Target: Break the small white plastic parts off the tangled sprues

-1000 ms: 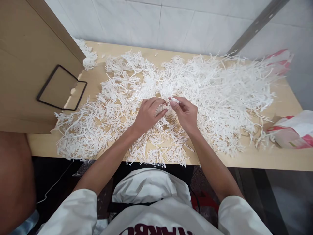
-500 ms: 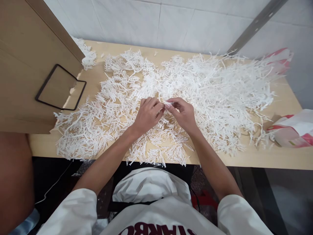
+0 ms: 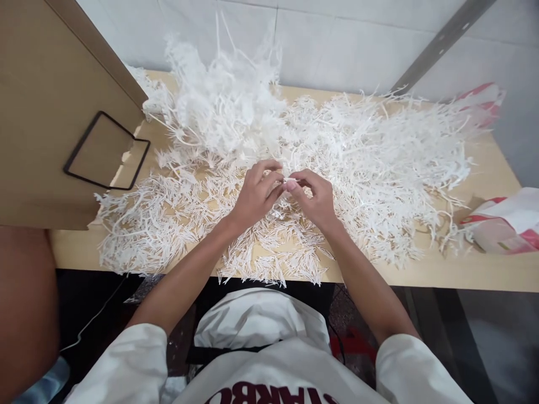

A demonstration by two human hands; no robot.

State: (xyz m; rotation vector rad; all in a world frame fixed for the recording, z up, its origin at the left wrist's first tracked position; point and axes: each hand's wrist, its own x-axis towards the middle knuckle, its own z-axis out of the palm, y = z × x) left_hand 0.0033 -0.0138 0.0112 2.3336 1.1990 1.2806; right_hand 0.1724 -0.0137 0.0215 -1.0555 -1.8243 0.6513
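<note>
A wide heap of white branched plastic pieces covers the light wooden table. My left hand and my right hand meet at the middle of the heap, fingertips pinched together on a small white plastic piece. Behind my left hand a tangled clump of white pieces stands raised off the table, blurred by motion. What lifts it is hidden.
A tan board with a black rectangular frame leans at the left. A red-and-white plastic bag lies at the right table edge, another at the back right. A tiled wall runs behind. Another person's limb shows at the lower left.
The back-left part of the heap has risen off the table into a blurred clump. My hands have closed in slightly toward each other and stay pinched together.
</note>
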